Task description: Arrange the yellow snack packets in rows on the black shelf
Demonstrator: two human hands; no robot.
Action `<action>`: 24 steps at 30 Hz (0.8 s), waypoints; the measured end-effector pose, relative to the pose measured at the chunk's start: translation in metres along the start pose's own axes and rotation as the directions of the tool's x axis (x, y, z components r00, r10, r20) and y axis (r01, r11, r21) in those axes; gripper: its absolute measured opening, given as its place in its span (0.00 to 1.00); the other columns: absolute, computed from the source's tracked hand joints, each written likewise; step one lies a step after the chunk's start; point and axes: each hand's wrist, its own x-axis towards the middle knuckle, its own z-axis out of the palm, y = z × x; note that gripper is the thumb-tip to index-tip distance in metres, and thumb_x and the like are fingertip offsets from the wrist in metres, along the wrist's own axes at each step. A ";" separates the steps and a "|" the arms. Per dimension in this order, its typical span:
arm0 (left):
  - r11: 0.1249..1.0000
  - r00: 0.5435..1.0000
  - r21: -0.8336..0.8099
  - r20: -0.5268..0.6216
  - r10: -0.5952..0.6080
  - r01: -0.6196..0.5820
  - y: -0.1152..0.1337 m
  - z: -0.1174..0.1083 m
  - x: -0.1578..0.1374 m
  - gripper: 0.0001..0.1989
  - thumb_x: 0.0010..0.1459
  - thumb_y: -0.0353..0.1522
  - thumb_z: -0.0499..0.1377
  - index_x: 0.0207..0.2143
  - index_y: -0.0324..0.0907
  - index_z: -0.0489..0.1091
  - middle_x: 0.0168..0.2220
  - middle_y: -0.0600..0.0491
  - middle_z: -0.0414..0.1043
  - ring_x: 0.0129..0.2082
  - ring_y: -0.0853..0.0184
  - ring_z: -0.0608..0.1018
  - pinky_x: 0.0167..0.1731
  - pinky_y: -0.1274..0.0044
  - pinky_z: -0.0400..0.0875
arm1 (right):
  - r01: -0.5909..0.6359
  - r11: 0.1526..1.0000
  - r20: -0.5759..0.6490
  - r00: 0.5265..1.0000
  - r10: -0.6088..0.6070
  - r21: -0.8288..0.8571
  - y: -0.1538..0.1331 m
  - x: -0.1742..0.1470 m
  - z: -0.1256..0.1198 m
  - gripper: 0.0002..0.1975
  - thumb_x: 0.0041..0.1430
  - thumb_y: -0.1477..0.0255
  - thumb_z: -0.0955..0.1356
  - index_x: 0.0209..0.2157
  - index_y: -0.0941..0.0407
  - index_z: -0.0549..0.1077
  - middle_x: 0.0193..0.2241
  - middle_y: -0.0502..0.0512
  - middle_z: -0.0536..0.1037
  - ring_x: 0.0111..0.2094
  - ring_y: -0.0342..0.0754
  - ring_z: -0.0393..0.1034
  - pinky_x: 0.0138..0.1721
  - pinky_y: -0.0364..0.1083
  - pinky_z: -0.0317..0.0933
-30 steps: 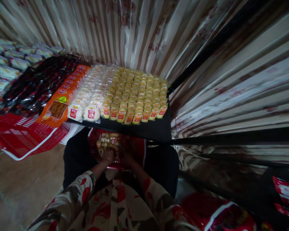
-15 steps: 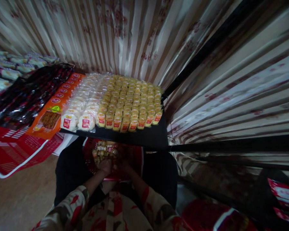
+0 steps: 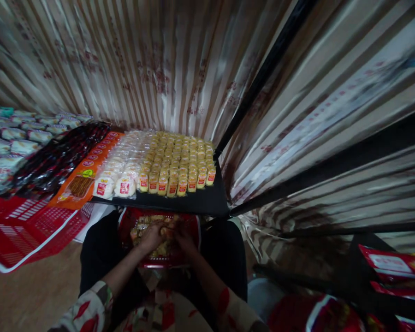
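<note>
A red plastic basket (image 3: pixel 193 226) rests between my thighs, under the front edge of the black shelf. Small yellow-brown wrapped snack packs (image 3: pixel 141 226) lie in it. My left hand (image 3: pixel 152 236) is closed over some of these packs, near the middle of the basket. Close beside it, my right hand (image 3: pixel 183 234) is curled round packs from the other side. The fingertips of both hands nearly meet, and dim light blurs their detail. On the shelf above stand several rows of yellow wrapped cakes (image 3: pixel 176 166), with white wrapped cakes (image 3: pixel 124 180) to their left.
An orange snack bag (image 3: pixel 79 184), dark shiny packets (image 3: pixel 58 161) and white packets (image 3: pixel 27 136) continue along the black shelf (image 3: pixel 197 200). Another red basket (image 3: pixel 38 235) hangs out at the left. Striped curtains (image 3: pixel 159 64) and black frame bars (image 3: pixel 263 78) border the shelf. Red packages (image 3: pixel 387 263) are at right.
The view has shifted, so the shelf sits lower and slightly left. My hands have moved up and closer together in the basket, and packs now show between them.
</note>
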 end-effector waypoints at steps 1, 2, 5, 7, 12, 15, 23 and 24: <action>0.999 1.000 -0.027 -0.023 0.021 -0.022 0.003 -0.002 0.000 0.21 0.48 0.25 0.56 0.46 0.44 0.70 0.49 0.49 0.71 0.50 0.64 0.71 0.50 0.76 0.62 | -0.034 0.998 -0.004 0.999 0.035 0.049 -0.005 -0.003 -0.001 0.19 0.41 0.55 0.71 0.33 0.53 0.75 0.28 0.52 0.77 0.30 0.51 0.73 0.33 0.50 0.67; 0.998 0.998 -0.051 -0.048 0.044 -0.046 0.006 -0.004 0.000 0.20 0.48 0.24 0.56 0.46 0.43 0.70 0.48 0.49 0.71 0.50 0.64 0.71 0.50 0.76 0.62 | -0.075 0.993 -0.005 0.997 0.076 0.093 -0.010 -0.006 -0.002 0.21 0.39 0.55 0.72 0.33 0.54 0.75 0.28 0.52 0.77 0.30 0.50 0.73 0.33 0.50 0.67; 0.989 0.988 -0.111 -0.129 0.081 -0.096 0.015 -0.009 0.000 0.18 0.49 0.25 0.56 0.44 0.41 0.71 0.45 0.48 0.72 0.47 0.65 0.73 0.49 0.75 0.64 | -0.117 0.978 -0.010 0.993 0.121 0.172 -0.028 -0.014 -0.005 0.23 0.33 0.55 0.73 0.31 0.56 0.74 0.26 0.51 0.77 0.28 0.48 0.72 0.34 0.49 0.66; 0.975 0.978 -0.173 -0.178 0.106 -0.137 0.024 -0.014 0.001 0.16 0.51 0.27 0.56 0.43 0.40 0.71 0.44 0.48 0.73 0.45 0.66 0.74 0.48 0.75 0.66 | -0.087 0.971 -0.002 0.996 0.090 0.221 -0.041 -0.020 -0.008 0.23 0.33 0.55 0.74 0.31 0.57 0.74 0.28 0.52 0.77 0.30 0.48 0.72 0.36 0.49 0.66; 0.915 0.940 -0.310 -0.300 0.165 -0.260 0.052 -0.029 0.004 0.14 0.53 0.27 0.53 0.42 0.40 0.71 0.41 0.50 0.73 0.43 0.67 0.74 0.47 0.75 0.67 | 0.028 0.953 0.020 0.999 -0.036 0.303 -0.075 -0.036 -0.017 0.18 0.40 0.61 0.72 0.34 0.55 0.73 0.29 0.51 0.78 0.30 0.48 0.72 0.36 0.49 0.65; 0.878 0.920 -0.354 -0.338 0.200 -0.321 0.065 -0.036 0.009 0.14 0.52 0.27 0.54 0.42 0.40 0.71 0.42 0.50 0.73 0.42 0.67 0.75 0.46 0.75 0.68 | 0.093 0.941 -0.002 0.995 -0.097 0.325 -0.090 -0.042 -0.023 0.16 0.43 0.63 0.71 0.36 0.54 0.72 0.30 0.51 0.78 0.29 0.47 0.72 0.34 0.47 0.65; 0.794 0.941 -0.522 -0.285 0.182 -0.312 0.088 -0.051 0.015 0.16 0.51 0.30 0.55 0.45 0.37 0.69 0.42 0.49 0.74 0.39 0.67 0.76 0.42 0.75 0.70 | 0.196 0.918 -0.157 0.976 -0.149 0.346 -0.105 -0.041 -0.028 0.21 0.43 0.62 0.72 0.39 0.55 0.69 0.34 0.53 0.78 0.30 0.43 0.72 0.29 0.40 0.64; 0.792 0.943 -0.526 -0.279 0.184 -0.310 0.090 -0.052 0.014 0.16 0.51 0.30 0.56 0.44 0.37 0.70 0.42 0.49 0.74 0.39 0.67 0.76 0.42 0.75 0.70 | 0.196 0.915 -0.170 0.975 -0.144 0.353 -0.105 -0.042 -0.028 0.21 0.43 0.63 0.72 0.39 0.55 0.69 0.33 0.52 0.78 0.29 0.43 0.72 0.29 0.40 0.64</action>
